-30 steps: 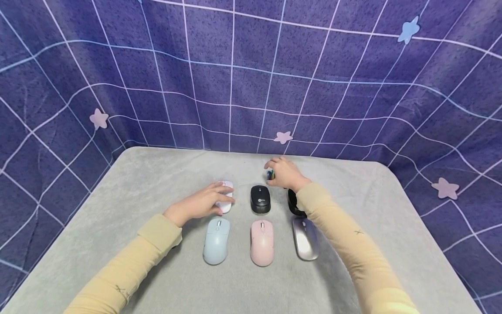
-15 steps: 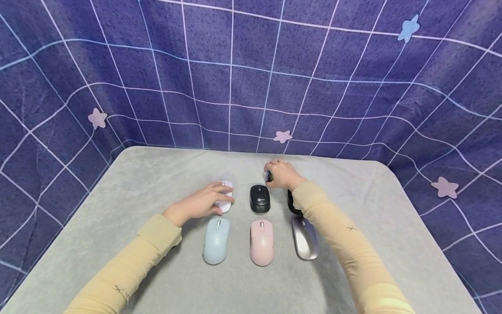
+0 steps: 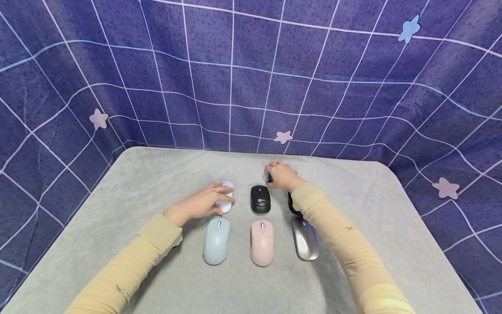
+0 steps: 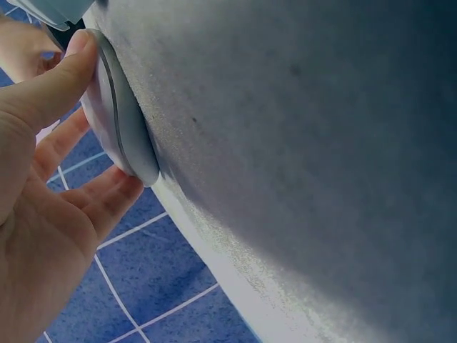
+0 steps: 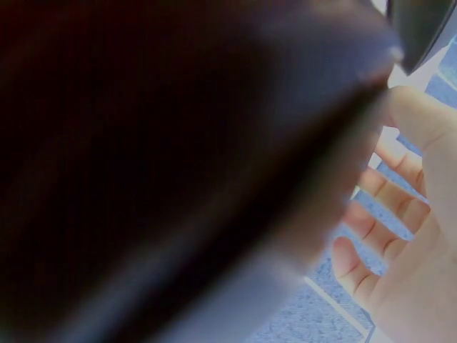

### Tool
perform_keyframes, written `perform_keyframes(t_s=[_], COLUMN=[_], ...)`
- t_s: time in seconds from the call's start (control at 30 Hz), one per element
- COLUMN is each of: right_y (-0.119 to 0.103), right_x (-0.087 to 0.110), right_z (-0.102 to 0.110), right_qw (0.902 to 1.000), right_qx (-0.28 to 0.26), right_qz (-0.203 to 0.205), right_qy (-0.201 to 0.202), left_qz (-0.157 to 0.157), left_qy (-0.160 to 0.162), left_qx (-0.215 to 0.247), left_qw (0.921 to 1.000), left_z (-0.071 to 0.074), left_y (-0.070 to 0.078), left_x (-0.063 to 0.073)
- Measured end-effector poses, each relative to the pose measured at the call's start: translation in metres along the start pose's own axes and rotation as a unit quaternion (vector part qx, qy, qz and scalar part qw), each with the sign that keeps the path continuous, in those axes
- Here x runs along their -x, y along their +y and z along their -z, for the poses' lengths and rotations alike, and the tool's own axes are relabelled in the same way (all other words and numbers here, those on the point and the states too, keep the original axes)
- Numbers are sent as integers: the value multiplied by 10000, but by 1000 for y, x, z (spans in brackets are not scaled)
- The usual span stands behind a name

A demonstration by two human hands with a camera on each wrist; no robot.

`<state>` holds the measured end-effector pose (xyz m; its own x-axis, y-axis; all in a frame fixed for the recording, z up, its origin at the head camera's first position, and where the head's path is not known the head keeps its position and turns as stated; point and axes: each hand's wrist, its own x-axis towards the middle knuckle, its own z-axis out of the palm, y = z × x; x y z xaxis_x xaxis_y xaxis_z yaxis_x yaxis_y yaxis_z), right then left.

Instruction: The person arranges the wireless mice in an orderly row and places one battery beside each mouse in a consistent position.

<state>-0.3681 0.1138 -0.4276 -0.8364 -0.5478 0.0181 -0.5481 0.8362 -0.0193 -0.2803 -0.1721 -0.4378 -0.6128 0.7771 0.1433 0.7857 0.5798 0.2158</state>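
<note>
My left hand (image 3: 201, 201) lies over a white computer mouse (image 3: 225, 207) at the left of the back row. In the left wrist view, the thumb presses one side of that mouse (image 4: 132, 118) and fingertips hold its other edge. At the back, my right hand (image 3: 284, 176) curls its fingers and thumb around a small dark, battery-like thing (image 3: 269, 178), mostly covered by the hand. A black mouse (image 3: 260, 199) sits between the hands. Another black mouse (image 3: 293, 206) is partly hidden under the right sleeve. In the right wrist view, a dark blurred shape covers much of the picture.
In the front row lie a light blue mouse (image 3: 215, 242), a pink mouse (image 3: 262, 243) and a silver mouse (image 3: 306, 239), the last close beside the right forearm. A grey cloth covers the table (image 3: 176, 279). Behind hangs a blue gridded curtain (image 3: 251, 87).
The right hand has lowered slightly and its fingers have drawn in around the small battery-like thing, which now shows less. The left hand and the mice stay in place.
</note>
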Motion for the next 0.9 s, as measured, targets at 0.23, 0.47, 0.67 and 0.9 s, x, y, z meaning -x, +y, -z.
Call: perform_keyframes(t_s=[0.23, 0.47, 0.67, 0.9], right_y=[2, 1, 1, -2], right_x=[-1, 0, -1, 0], right_z=[-1, 6, 11, 19], right_qw=[9999, 9998, 9993, 9982], right_qx=[46, 28, 48, -111], right_qz=[0, 81, 189, 286], right_qy=[108, 204, 307, 511], left_qz=[-13, 52, 68, 6], left_qy=[28, -5, -35, -6], left_qx=[8, 48, 24, 88], left_qw=[10000, 10000, 10000, 10000], left_z=[-2, 0, 0, 0], left_y=[-1, 0, 0, -1], left_x=[0, 1, 1, 1])
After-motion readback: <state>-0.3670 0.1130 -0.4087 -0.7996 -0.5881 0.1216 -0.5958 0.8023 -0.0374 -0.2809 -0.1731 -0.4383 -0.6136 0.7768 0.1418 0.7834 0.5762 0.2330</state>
